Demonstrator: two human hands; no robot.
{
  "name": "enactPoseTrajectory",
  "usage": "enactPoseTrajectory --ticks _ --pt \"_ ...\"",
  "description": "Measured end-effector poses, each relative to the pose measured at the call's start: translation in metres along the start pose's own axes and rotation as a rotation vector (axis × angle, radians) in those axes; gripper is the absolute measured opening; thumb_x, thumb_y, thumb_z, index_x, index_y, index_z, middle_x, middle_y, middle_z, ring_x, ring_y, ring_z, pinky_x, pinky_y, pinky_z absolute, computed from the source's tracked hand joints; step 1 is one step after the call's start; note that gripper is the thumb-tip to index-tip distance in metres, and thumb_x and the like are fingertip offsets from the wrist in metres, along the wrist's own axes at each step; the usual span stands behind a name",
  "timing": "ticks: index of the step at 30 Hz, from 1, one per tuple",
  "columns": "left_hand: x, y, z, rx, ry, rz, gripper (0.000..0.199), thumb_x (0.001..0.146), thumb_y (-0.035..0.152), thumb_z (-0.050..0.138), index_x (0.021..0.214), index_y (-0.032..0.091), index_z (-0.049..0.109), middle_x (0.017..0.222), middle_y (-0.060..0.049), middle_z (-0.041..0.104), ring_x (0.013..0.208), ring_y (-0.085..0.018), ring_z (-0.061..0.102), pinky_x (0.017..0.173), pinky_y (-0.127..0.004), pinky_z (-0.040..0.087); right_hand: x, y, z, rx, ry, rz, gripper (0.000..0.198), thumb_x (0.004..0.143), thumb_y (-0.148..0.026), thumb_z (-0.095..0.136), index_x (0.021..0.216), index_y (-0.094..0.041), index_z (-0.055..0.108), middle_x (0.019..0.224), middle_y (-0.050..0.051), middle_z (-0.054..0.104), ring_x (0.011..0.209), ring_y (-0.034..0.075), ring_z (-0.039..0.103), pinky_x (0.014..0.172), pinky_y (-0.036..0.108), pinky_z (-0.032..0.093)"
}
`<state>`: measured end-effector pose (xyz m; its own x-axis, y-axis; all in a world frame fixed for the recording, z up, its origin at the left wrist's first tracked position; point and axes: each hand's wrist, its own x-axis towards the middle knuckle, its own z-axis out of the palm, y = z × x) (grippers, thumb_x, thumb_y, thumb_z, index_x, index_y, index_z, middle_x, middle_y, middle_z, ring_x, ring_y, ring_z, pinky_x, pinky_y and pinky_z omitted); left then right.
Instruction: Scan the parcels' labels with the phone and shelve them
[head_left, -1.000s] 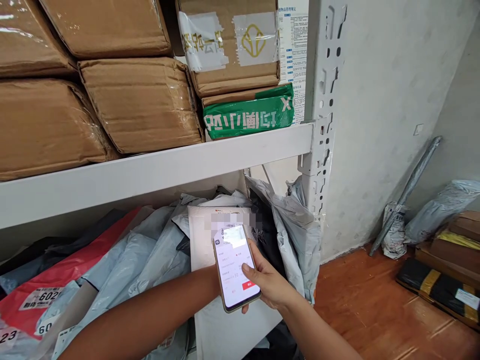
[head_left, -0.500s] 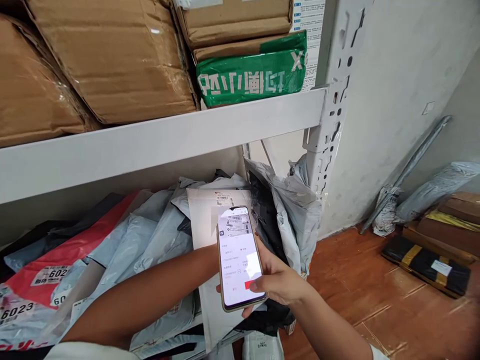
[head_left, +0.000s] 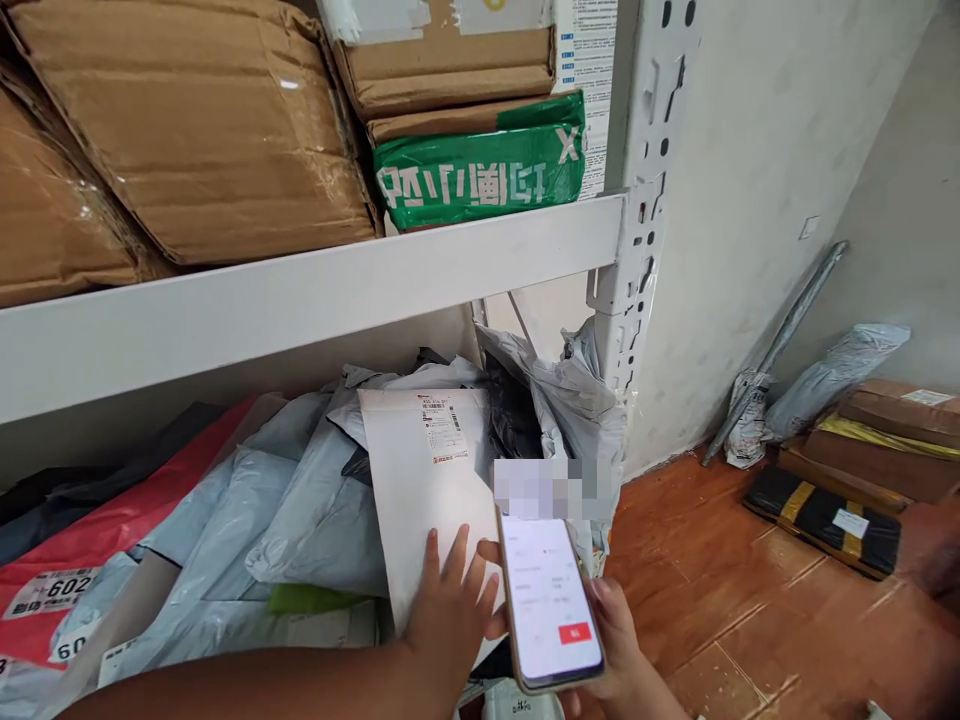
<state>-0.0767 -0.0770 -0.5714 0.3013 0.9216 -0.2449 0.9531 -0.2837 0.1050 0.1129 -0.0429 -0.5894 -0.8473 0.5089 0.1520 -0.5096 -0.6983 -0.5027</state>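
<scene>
My right hand (head_left: 616,625) grips a smartphone (head_left: 547,600) from its right side, with the lit screen facing up and a red button near the bottom. The top of the screen is blurred out. My left hand (head_left: 454,605) has its fingers spread against a flat white cardboard envelope (head_left: 397,490), just left of the phone. A printed shipping label (head_left: 442,428) is on the envelope's upper part. Grey plastic mailer bags (head_left: 315,510) lean in a row to the left of the envelope, and a black and grey mailer bag (head_left: 577,400) stands to its right.
Above runs a white shelf beam (head_left: 315,305), carrying brown cardboard boxes (head_left: 195,130) and a box with green tape (head_left: 480,185). A perforated rack post (head_left: 637,200) rises at the right. Wrapped parcels (head_left: 825,520) and a long pole (head_left: 780,350) are on the floor by the wall.
The phone has moved right and down, uncovering the envelope's label. My left hand, earlier hidden behind the phone, now shows spread on the envelope. My right thumb has left the screen.
</scene>
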Motion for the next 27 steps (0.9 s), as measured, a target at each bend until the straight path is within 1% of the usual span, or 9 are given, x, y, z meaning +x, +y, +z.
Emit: enactPoseTrajectory --ticks 2,4,6,9,13,17,20,22,27 --pt "-0.011 0.003 -0.003 0.166 0.017 -0.051 0.055 0.088 0.038 0.054 0.142 0.028 0.048 0.154 -0.011 0.032 0.144 -0.045 0.006 0.108 -0.079 -0.003 0.001 0.009 -0.017 -0.067 0.023 -0.098 0.072 0.066 -0.065 0.068 0.113 -0.011 0.063 0.091 0.018 0.072 0.052 0.017 0.063 0.035 0.021 0.046" --pt "-0.020 0.007 -0.004 0.342 0.086 -0.058 0.048 0.092 0.041 0.050 0.137 0.026 0.054 0.152 -0.011 0.037 0.143 -0.045 0.019 0.108 -0.078 0.006 0.010 0.014 -0.027 -0.211 0.083 -0.240 0.071 0.065 -0.057 0.075 0.120 -0.014 0.060 0.095 0.017 0.072 0.057 0.018 0.063 0.036 0.022 0.045" --pt "-0.028 0.010 -0.003 0.464 0.241 -0.036 0.043 0.095 0.043 0.044 0.130 0.026 0.061 0.144 -0.012 0.048 0.136 -0.044 0.035 0.105 -0.076 0.015 0.025 0.016 -0.031 -0.364 0.177 -0.335 0.076 0.065 -0.046 0.080 0.131 -0.019 0.052 0.102 0.015 0.072 0.068 0.022 0.065 0.044 0.027 0.050" --pt "-0.040 0.012 0.002 0.591 0.509 0.013 0.040 0.095 0.045 0.042 0.115 0.026 0.071 0.131 -0.011 0.062 0.126 -0.041 0.048 0.106 -0.072 0.009 0.049 0.016 -0.036 -0.489 0.309 -0.444 0.081 0.063 -0.035 0.083 0.135 -0.021 0.048 0.099 0.011 0.073 0.081 0.026 0.066 0.062 0.036 0.055" --pt "-0.050 0.010 0.004 0.638 0.639 0.074 0.039 0.094 0.045 0.045 0.114 0.026 0.072 0.127 -0.009 0.064 0.123 -0.037 0.051 0.110 -0.066 0.008 0.072 0.012 -0.045 -0.480 0.419 -0.584 0.068 0.067 -0.035 0.078 0.129 -0.019 0.054 0.096 0.010 0.075 0.070 0.022 0.063 0.049 0.028 0.047" --pt "-0.049 0.009 -0.005 0.684 0.675 0.105 0.034 0.093 0.041 0.048 0.112 0.026 0.072 0.125 -0.008 0.066 0.120 -0.035 0.053 0.110 -0.064 0.013 0.077 0.005 -0.046 -0.475 0.392 -0.566 0.060 0.069 -0.033 0.073 0.124 -0.016 0.057 0.102 0.011 0.073 0.065 0.020 0.062 0.047 0.028 0.045" --pt "-0.046 0.011 -0.013 0.718 0.688 0.137 0.033 0.090 0.041 0.053 0.109 0.024 0.074 0.121 -0.009 0.068 0.116 -0.035 0.055 0.109 -0.062 0.016 0.075 0.001 -0.040 -0.481 0.367 -0.576 0.067 0.068 -0.027 0.075 0.130 -0.023 0.049 0.125 0.010 0.066 0.079 0.022 0.066 0.070 0.036 0.053" --pt "-0.043 0.013 -0.015 0.729 0.693 0.146 0.031 0.087 0.040 0.057 0.106 0.023 0.075 0.118 -0.010 0.069 0.114 -0.036 0.057 0.108 -0.061 0.017 0.073 -0.002 -0.036 -0.499 0.324 -0.566 0.074 0.068 -0.022 0.075 0.134 -0.029 0.041 0.134 0.008 0.061 0.090 0.022 0.066 0.084 0.039 0.051" --pt "-0.040 0.014 -0.014 0.736 0.686 0.124 0.030 0.084 0.039 0.060 0.103 0.023 0.077 0.114 -0.010 0.071 0.112 -0.037 0.058 0.105 -0.062 0.023 0.072 -0.014 -0.030 -0.579 0.185 -0.437 0.070 0.069 -0.019 0.073 0.131 -0.026 0.043 0.123 0.010 0.067 0.085 0.022 0.065 0.074 0.036 0.050"
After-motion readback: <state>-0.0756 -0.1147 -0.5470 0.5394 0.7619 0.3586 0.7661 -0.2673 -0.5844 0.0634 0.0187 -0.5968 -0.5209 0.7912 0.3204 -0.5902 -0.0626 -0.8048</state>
